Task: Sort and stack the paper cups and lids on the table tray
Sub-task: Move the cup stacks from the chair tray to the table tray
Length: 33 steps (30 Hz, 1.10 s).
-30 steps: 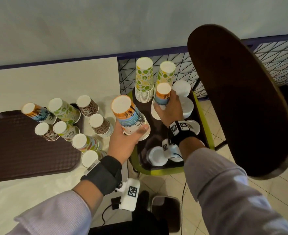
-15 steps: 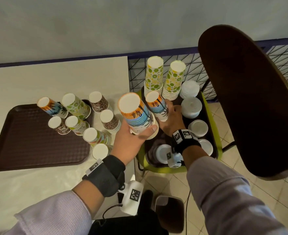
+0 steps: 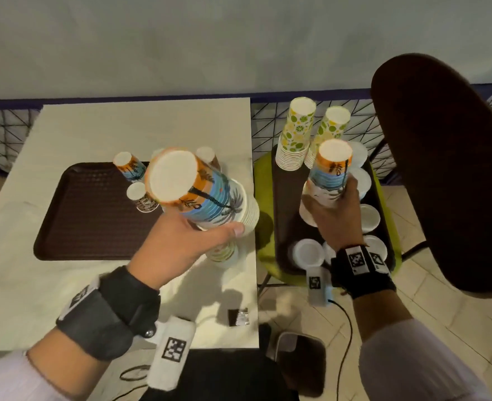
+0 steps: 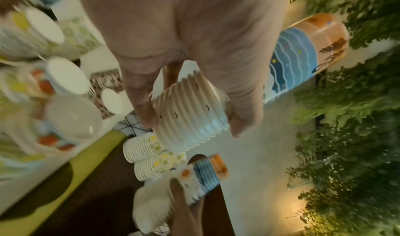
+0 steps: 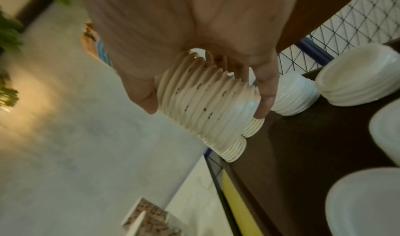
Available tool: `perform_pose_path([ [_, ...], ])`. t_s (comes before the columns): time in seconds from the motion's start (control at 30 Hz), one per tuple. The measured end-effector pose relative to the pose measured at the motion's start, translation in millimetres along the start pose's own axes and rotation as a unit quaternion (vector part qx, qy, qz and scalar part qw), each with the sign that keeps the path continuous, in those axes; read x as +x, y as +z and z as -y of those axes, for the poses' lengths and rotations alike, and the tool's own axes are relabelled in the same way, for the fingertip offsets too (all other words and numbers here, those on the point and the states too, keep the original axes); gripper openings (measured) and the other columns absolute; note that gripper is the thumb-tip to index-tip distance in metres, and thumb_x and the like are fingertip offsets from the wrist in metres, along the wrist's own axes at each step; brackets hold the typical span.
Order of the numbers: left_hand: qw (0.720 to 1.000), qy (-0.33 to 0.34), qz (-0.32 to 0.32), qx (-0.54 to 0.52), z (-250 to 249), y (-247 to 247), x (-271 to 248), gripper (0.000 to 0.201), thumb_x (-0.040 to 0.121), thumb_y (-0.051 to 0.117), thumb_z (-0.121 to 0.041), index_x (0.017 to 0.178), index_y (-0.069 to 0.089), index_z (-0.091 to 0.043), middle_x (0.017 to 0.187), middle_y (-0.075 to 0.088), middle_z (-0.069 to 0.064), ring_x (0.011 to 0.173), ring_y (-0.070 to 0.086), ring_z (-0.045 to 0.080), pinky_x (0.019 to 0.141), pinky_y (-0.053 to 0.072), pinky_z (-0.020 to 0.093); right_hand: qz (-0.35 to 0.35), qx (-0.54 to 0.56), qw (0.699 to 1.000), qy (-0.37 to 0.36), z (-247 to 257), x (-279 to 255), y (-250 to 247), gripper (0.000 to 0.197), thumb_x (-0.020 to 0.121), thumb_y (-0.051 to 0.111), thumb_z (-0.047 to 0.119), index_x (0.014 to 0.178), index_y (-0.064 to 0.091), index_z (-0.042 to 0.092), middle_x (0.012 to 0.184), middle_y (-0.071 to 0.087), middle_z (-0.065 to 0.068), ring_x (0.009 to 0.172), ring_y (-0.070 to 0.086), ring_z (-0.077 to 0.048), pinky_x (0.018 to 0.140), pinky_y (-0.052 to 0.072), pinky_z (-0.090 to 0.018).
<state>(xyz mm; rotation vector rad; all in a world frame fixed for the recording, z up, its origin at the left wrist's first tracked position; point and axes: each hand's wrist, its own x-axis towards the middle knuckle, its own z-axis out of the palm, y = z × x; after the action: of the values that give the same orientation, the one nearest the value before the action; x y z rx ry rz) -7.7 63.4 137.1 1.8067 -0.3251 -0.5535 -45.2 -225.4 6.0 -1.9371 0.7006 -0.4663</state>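
Observation:
My left hand [image 3: 207,227] grips an upside-down stack of palm-tree paper cups [image 3: 198,192] by its rims, raised over the right end of the table. It hides most of the loose cups on the brown table tray [image 3: 94,215]. One palm-tree cup [image 3: 130,169] and a brown-patterned cup [image 3: 142,198] still show there. My right hand [image 3: 337,212] holds a second palm-tree stack [image 3: 330,172] upright over the stool tray [image 3: 285,221]. The left wrist view shows fingers [image 4: 145,109] round the stack's rims [image 4: 190,113]. In the right wrist view, fingers [image 5: 266,94] curl round the other stack's rims [image 5: 207,109].
Two tall lime-patterned cup stacks [image 3: 296,131] stand at the back of the stool tray, and white lids [image 3: 308,251] lie around it. A dark chair back [image 3: 447,175] rises close on the right. A small dark object [image 3: 238,316] lies near the table's front edge.
My left hand has lifted its stack higher, toward the camera, covering more of the tray cups. My right hand's stack has shifted from beside the left stack back over the lids.

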Motion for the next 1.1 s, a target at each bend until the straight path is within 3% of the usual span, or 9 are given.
perform_pose_path([
  [0.1,0.998,-0.030,-0.063,0.004,30,-41,-26,0.048,0.073,0.089,-0.014,0.109,0.071,-0.040,0.106,0.075,-0.026,0.100,0.068,-0.009,0.085,0.051,0.006,0.025,0.060,0.998,0.004,20,-45,-7,0.073,0.072,0.088,0.025,0.130,0.044,0.030,0.125,0.061,0.004,0.112,0.062,-0.004,0.092,0.052,-0.022],
  [0.2,0.995,-0.069,-0.065,0.021,69,-65,-43,0.049,0.076,0.089,-0.010,0.115,0.068,-0.032,0.106,0.074,-0.029,0.102,0.068,-0.010,0.085,0.048,0.003,0.055,0.094,0.994,0.007,31,-92,-4,0.073,0.076,0.086,0.011,0.130,0.042,0.033,0.122,0.060,0.013,0.106,0.059,0.012,0.084,0.046,-0.005],
  [0.3,0.994,-0.096,-0.029,0.043,118,-77,-47,0.044,0.079,0.089,-0.015,0.118,0.071,-0.023,0.109,0.077,-0.016,0.103,0.071,0.001,0.095,0.056,0.021,0.085,0.102,0.991,0.025,27,-136,13,0.072,0.077,0.085,0.009,0.120,0.043,0.046,0.118,0.061,0.019,0.104,0.062,0.008,0.084,0.049,-0.015],
  [0.4,0.989,-0.125,-0.004,0.079,169,-79,-39,0.070,0.072,0.093,-0.042,0.132,0.063,-0.025,0.117,0.076,-0.010,0.110,0.071,0.009,0.105,0.055,0.046,0.112,0.099,0.988,0.051,26,-171,29,0.071,0.078,0.083,0.008,0.115,0.042,0.052,0.114,0.063,0.016,0.103,0.064,0.006,0.084,0.051,-0.022],
  [0.5,0.982,-0.153,-0.006,0.108,207,-75,-30,0.097,0.058,0.091,-0.066,0.141,0.049,-0.039,0.125,0.071,-0.018,0.114,0.067,0.005,0.108,0.052,0.040,0.114,0.102,0.986,0.065,27,-195,41,0.070,0.077,0.083,0.005,0.116,0.045,0.048,0.114,0.065,0.013,0.102,0.065,0.004,0.081,0.054,-0.020],
  [0.6,0.977,-0.167,-0.008,0.136,215,-67,-27,0.090,0.058,0.086,-0.061,0.133,0.040,-0.045,0.124,0.066,-0.015,0.114,0.064,0.014,0.100,0.047,0.030,0.109,0.093,0.987,0.071,31,-208,50,0.069,0.077,0.083,0.005,0.115,0.044,0.048,0.114,0.064,0.015,0.098,0.063,0.012,0.076,0.052,-0.010],
  [0.8,0.971,-0.166,-0.032,0.168,225,-56,-26,0.088,0.069,0.087,-0.053,0.143,0.043,-0.033,0.135,0.064,-0.003,0.123,0.061,0.028,0.097,0.047,0.033,0.106,0.090,0.988,0.074,40,-221,62,0.075,0.078,0.083,0.008,0.132,0.043,0.041,0.120,0.066,0.015,0.106,0.065,0.003,0.081,0.054,-0.015],
  [0.93,0.979,-0.147,-0.062,0.127,218,-56,-31,0.099,0.070,0.094,-0.042,0.150,0.037,-0.027,0.130,0.059,-0.007,0.114,0.057,0.017,0.096,0.043,0.029,0.113,0.092,0.986,0.075,47,-225,68,0.077,0.078,0.083,0.006,0.140,0.041,0.027,0.122,0.064,0.015,0.107,0.063,0.007,0.081,0.052,-0.010],
  [1.1,0.958,-0.225,-0.093,0.150,227,-64,-62,0.092,0.060,0.095,-0.053,0.124,0.039,-0.018,0.117,0.062,0.002,0.103,0.065,0.025,0.086,0.055,0.039,0.131,0.075,0.986,0.067,49,-227,77,0.076,0.075,0.086,0.018,0.137,0.044,0.031,0.124,0.063,0.016,0.111,0.062,0.003,0.087,0.054,-0.019],
])
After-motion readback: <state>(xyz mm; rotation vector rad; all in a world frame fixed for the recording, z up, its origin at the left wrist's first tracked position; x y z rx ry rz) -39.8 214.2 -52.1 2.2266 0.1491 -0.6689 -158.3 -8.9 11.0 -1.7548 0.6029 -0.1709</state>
